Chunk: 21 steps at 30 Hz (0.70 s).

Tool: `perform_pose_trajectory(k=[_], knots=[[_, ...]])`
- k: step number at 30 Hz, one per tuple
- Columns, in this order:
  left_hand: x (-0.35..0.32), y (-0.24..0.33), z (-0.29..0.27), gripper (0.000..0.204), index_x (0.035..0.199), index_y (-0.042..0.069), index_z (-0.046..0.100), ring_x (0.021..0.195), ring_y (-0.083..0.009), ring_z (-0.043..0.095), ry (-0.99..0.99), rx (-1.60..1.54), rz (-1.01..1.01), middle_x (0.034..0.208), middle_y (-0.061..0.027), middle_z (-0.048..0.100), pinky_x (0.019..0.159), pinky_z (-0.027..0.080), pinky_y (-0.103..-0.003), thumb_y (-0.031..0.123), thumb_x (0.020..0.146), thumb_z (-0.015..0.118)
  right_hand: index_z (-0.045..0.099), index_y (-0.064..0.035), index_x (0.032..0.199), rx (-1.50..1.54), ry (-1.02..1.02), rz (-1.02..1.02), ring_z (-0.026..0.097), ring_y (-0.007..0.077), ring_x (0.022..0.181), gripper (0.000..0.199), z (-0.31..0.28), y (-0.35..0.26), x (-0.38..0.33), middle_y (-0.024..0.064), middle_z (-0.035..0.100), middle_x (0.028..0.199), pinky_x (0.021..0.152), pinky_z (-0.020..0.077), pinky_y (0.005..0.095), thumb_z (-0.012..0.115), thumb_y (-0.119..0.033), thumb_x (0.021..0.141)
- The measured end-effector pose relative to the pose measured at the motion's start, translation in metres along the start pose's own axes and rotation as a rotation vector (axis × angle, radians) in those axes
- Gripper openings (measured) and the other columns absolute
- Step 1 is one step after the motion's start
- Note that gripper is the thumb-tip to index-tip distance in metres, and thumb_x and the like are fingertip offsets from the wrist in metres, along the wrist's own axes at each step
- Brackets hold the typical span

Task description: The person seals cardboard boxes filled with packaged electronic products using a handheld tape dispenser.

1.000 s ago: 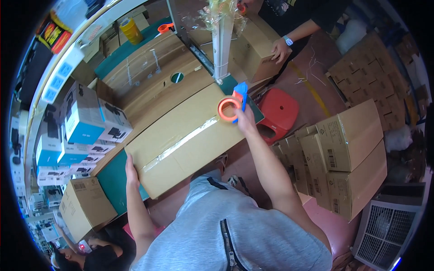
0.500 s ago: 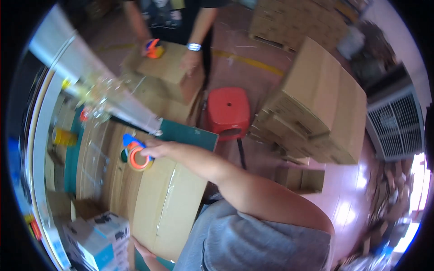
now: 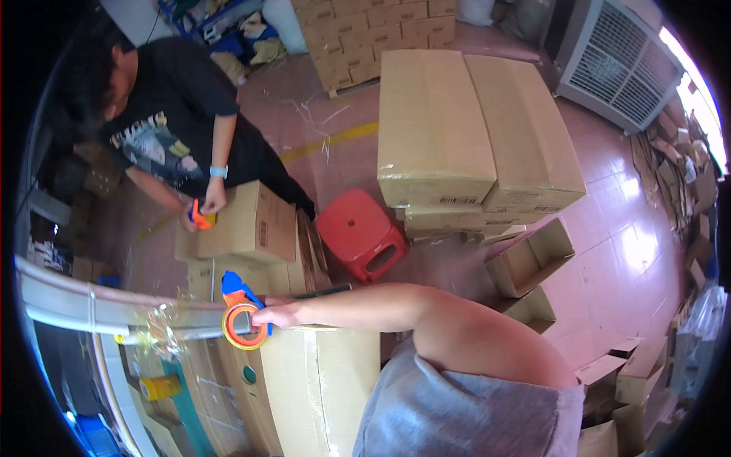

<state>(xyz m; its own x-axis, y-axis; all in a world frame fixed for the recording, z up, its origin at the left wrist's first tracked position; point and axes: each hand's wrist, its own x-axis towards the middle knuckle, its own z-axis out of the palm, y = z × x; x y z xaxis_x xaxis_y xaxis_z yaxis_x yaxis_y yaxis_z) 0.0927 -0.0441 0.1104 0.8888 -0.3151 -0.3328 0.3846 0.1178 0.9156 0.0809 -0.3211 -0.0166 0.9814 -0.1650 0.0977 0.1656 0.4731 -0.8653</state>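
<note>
The right arm (image 3: 365,307) stretches left by the box's (image 3: 346,381) far end. The right hand's (image 3: 280,312) fingers hold a tape dispenser (image 3: 236,295).

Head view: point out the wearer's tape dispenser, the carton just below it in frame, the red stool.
Tape dispenser (image 3: 242,298): head view, orange frame.
Taped carton (image 3: 339,387): head view, taped face.
Red plastic stool (image 3: 360,233): head view, seat.

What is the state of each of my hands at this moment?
Left hand: out of view, cannot be told.
Right hand: closed, holding the tape dispenser.
</note>
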Motion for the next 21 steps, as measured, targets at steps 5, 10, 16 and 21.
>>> perform_pose_trajectory(k=[5,10,16,21], knots=[[-0.017,0.031,0.106,0.068,0.145,0.006,0.033,0.129,-0.0321,0.043,-0.066,0.017,0.151,0.144,-0.0133,0.041,0.105,0.038,-0.044,0.055,0.098,0.029,0.059,0.0024,0.108,0.193,0.157,-0.210,0.062,0.0173,0.096,0.031,-0.045,-0.178,-0.056,0.0105,0.066,0.095,0.088,0.0470,0.0328,0.060,-0.010,0.080],[-0.034,0.016,0.208,0.067,0.144,0.005,0.034,0.128,-0.0324,0.043,-0.097,-0.036,0.241,0.143,-0.0138,0.042,0.105,0.038,-0.044,0.054,0.098,0.029,0.062,0.0021,0.106,-0.188,0.199,-0.640,0.064,0.0211,0.092,0.030,-0.083,-0.390,-0.153,0.0129,0.067,0.091,0.088,0.0473,0.0332,0.056,-0.013,0.081],[0.033,0.003,0.277,0.054,0.135,0.001,0.043,0.114,-0.0302,0.055,-0.664,-0.214,0.210,0.130,-0.0160,0.052,0.097,0.045,-0.043,0.038,0.096,0.041,0.050,0.0024,0.123,-0.129,0.374,-1.068,0.057,0.0271,0.108,0.049,-0.160,-0.560,-0.288,0.0126,0.058,0.117,0.102,0.0401,0.0405,0.054,-0.013,0.077],[0.056,0.035,0.525,0.046,0.127,0.001,0.053,0.111,-0.0262,0.059,-1.172,-0.091,0.003,0.124,-0.0155,0.059,0.096,0.048,-0.038,0.032,0.093,0.048,0.049,0.0009,0.124,-0.258,0.713,-0.913,0.059,0.0292,0.105,0.044,-0.310,-0.647,-0.384,0.0173,0.060,0.115,0.099,0.0445,0.0422,0.053,-0.016,0.083]])
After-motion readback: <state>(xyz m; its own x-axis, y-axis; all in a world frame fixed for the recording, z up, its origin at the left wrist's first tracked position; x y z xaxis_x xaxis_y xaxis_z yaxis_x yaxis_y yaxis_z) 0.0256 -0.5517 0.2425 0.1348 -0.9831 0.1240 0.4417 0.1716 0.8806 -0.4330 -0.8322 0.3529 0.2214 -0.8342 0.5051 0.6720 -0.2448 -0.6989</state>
